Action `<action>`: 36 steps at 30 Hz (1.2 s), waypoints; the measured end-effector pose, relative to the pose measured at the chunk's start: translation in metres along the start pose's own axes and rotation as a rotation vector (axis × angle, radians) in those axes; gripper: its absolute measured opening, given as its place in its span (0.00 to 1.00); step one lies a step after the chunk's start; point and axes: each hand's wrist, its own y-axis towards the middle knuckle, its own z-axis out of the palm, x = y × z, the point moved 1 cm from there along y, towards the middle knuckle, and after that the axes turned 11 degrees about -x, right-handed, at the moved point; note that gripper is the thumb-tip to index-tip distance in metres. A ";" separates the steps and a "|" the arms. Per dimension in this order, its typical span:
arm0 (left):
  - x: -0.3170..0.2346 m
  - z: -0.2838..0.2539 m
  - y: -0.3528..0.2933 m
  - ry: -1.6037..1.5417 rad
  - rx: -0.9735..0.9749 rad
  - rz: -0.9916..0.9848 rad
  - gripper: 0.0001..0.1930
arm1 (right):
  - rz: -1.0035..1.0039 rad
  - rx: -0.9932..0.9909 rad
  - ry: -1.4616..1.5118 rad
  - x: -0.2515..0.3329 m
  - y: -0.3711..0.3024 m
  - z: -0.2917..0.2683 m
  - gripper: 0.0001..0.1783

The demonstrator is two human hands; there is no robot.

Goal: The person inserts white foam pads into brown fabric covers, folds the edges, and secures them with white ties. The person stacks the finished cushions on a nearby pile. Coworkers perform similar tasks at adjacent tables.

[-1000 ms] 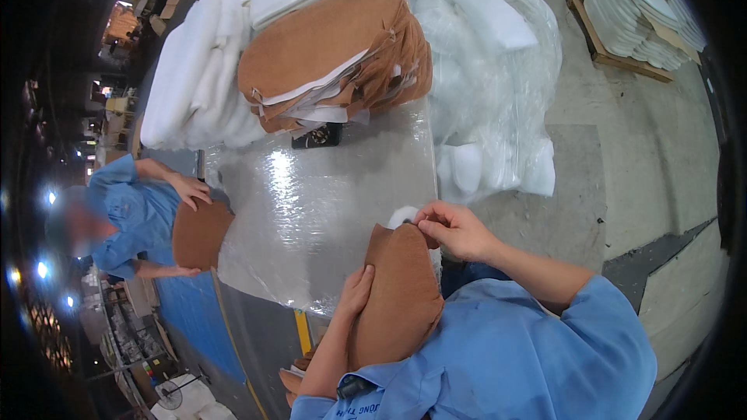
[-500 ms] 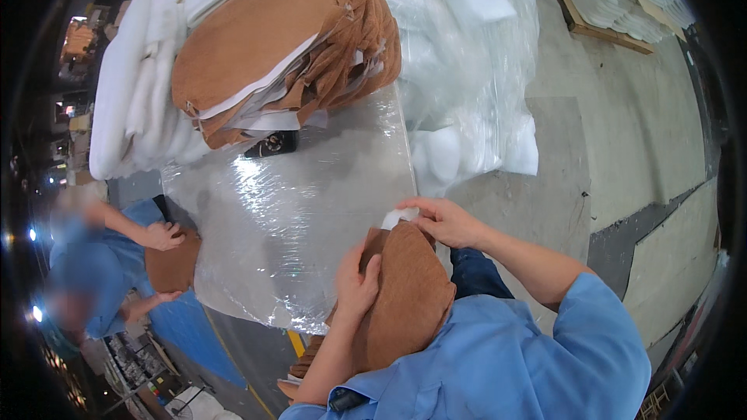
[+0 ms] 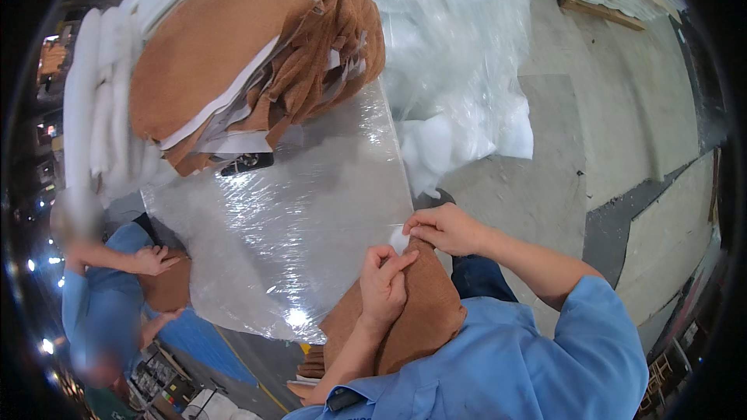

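A brown fabric cover (image 3: 424,303) lies against my front, with a tuft of white padding (image 3: 399,240) showing at its far end. My left hand (image 3: 384,284) is closed on the cover's fold, thumb and forefinger pinched near the tip. Just beyond it, my right hand (image 3: 447,229) pinches the cover's edge beside the white padding. What lies inside the cover is mostly hidden.
A plastic-wrapped table (image 3: 311,210) stands ahead, bearing a tall pile of brown fabric pieces (image 3: 226,47). Bagged white padding (image 3: 459,54) is beyond, at right. To the left, a co-worker in a blue shirt (image 3: 109,288) holds a brown piece (image 3: 165,284).
My left hand has moved forward along the cover to its tip, close to my right hand. Less white padding shows now. The view has shifted slightly.
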 end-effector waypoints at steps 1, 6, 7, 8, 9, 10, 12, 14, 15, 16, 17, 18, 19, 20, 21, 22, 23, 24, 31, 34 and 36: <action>0.001 0.003 -0.001 0.004 -0.019 0.011 0.18 | 0.094 0.029 0.106 -0.006 0.003 0.001 0.10; 0.003 0.001 0.002 0.014 0.030 0.037 0.18 | 0.293 0.166 0.307 -0.029 0.015 0.001 0.11; 0.003 0.000 0.002 0.023 0.039 0.037 0.18 | 0.310 0.191 0.313 -0.031 0.017 -0.001 0.11; 0.004 0.000 0.002 0.016 0.040 0.027 0.18 | 0.327 0.216 0.318 -0.033 0.019 -0.002 0.11; 0.005 0.000 0.001 0.008 0.041 0.018 0.18 | 0.319 0.203 0.286 -0.034 0.020 -0.005 0.10; 0.006 0.000 0.001 -0.001 0.040 0.012 0.18 | 0.310 0.190 0.253 -0.027 0.020 -0.012 0.10; 0.007 0.001 -0.001 -0.020 0.029 -0.007 0.18 | 0.206 0.120 0.201 -0.011 0.023 -0.024 0.09; 0.007 0.000 -0.004 -0.026 0.017 -0.018 0.18 | 0.022 0.004 0.165 0.007 0.022 -0.036 0.09; 0.006 0.000 -0.004 -0.022 0.012 -0.020 0.18 | 0.062 0.049 0.134 0.015 0.021 -0.040 0.09; 0.005 0.001 0.000 -0.024 0.009 -0.009 0.17 | 0.051 0.119 0.029 0.022 0.021 -0.043 0.09; 0.007 0.002 0.000 -0.006 0.014 0.009 0.17 | 0.040 0.189 -0.077 0.029 0.020 -0.044 0.09; 0.010 0.001 -0.003 0.012 0.017 0.028 0.17 | 0.030 0.260 -0.184 0.033 0.019 -0.043 0.09; 0.009 0.001 -0.005 0.033 0.024 0.044 0.17 | 0.094 0.270 -0.203 0.034 0.016 -0.038 0.09; 0.009 0.000 -0.005 0.026 0.024 0.042 0.16 | 0.107 0.269 -0.234 0.035 0.017 -0.038 0.09; 0.008 0.001 -0.004 0.019 0.025 0.041 0.16 | 0.120 0.269 -0.266 0.037 0.017 -0.037 0.09; 0.007 0.000 -0.004 0.013 0.022 0.036 0.15 | 0.132 0.273 -0.298 0.038 0.017 -0.036 0.10; 0.006 0.000 -0.004 0.016 0.019 0.042 0.15 | 0.110 0.247 -0.304 0.038 0.017 -0.034 0.10; 0.005 0.000 -0.005 0.020 0.016 0.048 0.15 | 0.088 0.222 -0.310 0.036 0.015 -0.031 0.10; 0.006 0.001 -0.008 -0.007 -0.025 0.097 0.14 | 0.100 0.114 -0.365 0.039 0.012 -0.014 0.12; 0.007 0.003 -0.010 -0.030 -0.056 0.134 0.14 | 0.258 0.106 -0.306 0.043 0.011 -0.008 0.11; 0.006 0.002 -0.012 -0.020 -0.054 0.144 0.15 | 0.360 0.145 -0.257 0.047 0.010 -0.007 0.10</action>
